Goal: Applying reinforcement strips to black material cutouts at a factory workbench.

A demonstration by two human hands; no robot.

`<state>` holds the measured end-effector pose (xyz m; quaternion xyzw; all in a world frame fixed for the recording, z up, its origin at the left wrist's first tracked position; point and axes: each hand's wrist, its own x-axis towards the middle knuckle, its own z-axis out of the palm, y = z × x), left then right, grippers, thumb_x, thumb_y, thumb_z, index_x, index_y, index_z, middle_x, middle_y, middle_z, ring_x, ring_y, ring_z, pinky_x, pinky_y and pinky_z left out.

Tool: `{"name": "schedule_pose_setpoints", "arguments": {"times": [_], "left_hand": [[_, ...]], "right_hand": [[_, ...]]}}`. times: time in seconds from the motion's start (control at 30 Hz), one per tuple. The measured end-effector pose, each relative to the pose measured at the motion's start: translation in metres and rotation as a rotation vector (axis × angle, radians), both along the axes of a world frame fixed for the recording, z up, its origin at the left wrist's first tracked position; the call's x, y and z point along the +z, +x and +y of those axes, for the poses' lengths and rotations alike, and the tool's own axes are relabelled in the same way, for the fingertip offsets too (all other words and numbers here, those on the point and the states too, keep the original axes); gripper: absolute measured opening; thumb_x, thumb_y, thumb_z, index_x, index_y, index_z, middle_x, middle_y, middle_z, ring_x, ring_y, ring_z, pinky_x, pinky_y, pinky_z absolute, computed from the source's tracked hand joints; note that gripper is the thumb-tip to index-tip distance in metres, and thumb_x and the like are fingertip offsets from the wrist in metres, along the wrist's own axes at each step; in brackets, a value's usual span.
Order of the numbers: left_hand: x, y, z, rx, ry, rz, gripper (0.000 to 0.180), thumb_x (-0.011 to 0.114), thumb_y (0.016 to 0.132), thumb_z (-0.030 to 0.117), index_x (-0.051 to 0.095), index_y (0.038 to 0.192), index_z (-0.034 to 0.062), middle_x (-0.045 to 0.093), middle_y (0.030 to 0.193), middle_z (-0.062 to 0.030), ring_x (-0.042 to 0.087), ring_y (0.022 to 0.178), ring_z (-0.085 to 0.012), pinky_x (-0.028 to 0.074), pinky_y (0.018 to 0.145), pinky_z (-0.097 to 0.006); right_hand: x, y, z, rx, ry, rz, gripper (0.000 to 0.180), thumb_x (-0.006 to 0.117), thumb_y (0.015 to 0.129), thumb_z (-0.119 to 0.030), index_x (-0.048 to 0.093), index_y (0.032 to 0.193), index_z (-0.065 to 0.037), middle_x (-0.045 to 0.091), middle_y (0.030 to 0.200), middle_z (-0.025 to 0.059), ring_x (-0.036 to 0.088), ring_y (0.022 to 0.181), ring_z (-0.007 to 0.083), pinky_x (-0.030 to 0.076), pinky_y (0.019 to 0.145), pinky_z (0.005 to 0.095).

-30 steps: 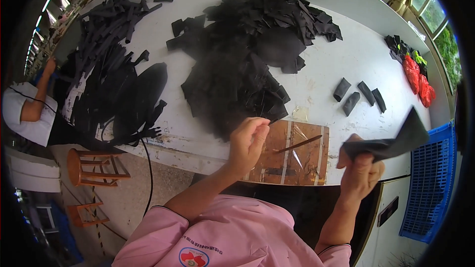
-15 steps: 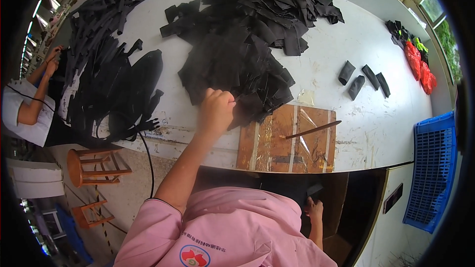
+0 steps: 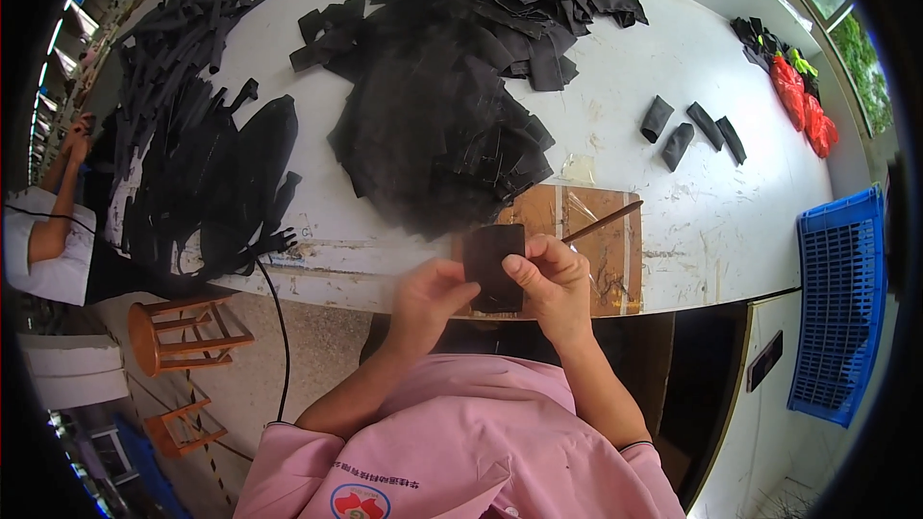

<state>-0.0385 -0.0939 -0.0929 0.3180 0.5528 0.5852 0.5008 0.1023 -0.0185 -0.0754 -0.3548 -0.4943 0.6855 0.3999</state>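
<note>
**Both hands pinch one black cloth piece over the table's front edge**

You have one black cloth piece (image 3: 494, 269) between your two hands, above the front edge of the table (image 3: 615, 125) and over the brown board (image 3: 615, 274). Whether its underside touches the board, I can't tell.

Your left hand (image 3: 428, 296) pinches the piece's left side between thumb and fingers. Your right hand (image 3: 560, 286) grips the right side, with the thumb pressed on the face and the fingers mostly hidden behind. Taking it from opposite sides probably holds the limp cloth flat and square to you.

The big cloth pile (image 3: 423, 125) spreads from the back edge almost to the board, so loose pieces lie within easy reach, likely why it sits there. Four small black pieces (image 3: 677, 146) lie in the table's right half, well apart from that pile, which seems to guard against mixing.

A thin brown stick (image 3: 608, 220) lies slantwise on the board, reaching its right edge; there it looks handy for your right hand. Along the table's left edge is a heap of dark strips (image 3: 178, 62), nearer the co-worker (image 3: 48, 240) in white than you.
</note>
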Motion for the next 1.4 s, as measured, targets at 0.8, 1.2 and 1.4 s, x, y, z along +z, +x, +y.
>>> {"name": "schedule_pose_setpoints", "arguments": {"times": [0.8, 1.2, 1.4], "left_hand": [[0.031, -0.017, -0.001, -0.02, 0.334, 0.096, 0.009, 0.06, 0.066, 0.0, 0.054, 0.071, -0.0025, 0.052, 0.055, -0.0046, 0.049, 0.049, -0.0073, 0.038, 0.043, -0.024], [0.034, -0.016, -0.01, 0.521, 0.335, -0.07, 0.01, 0.052, 0.064, -0.009, 0.046, 0.068, -0.0014, 0.05, 0.061, -0.0069, 0.054, 0.058, -0.0161, 0.041, 0.051, -0.026], [0.026, -0.038, -0.007, 0.229, 0.408, -0.289, 0.02, 0.056, 0.05, -0.007, 0.051, 0.069, -0.0034, 0.053, 0.065, -0.0076, 0.051, 0.061, -0.0155, 0.041, 0.051, -0.027]], "right_hand": [[0.043, -0.01, -0.017, 0.038, 0.943, -0.656, 0.031, 0.062, 0.075, -0.021, 0.054, 0.094, 0.002, 0.052, 0.087, 0.009, 0.048, 0.072, 0.0179, 0.04, 0.063, 0.0285], [0.037, -0.066, -0.03, 0.001, 0.845, -0.765, 0.021, 0.058, 0.078, -0.014, 0.061, 0.084, 0.006, 0.062, 0.078, 0.0132, 0.057, 0.067, 0.0188, 0.046, 0.063, 0.0298], [0.018, -0.061, -0.014, 0.209, 0.109, -0.245, 0.02, 0.06, 0.072, -0.013, 0.058, 0.09, -0.003, 0.058, 0.081, 0.0055, 0.056, 0.075, 0.0162, 0.043, 0.062, 0.0228]]}}
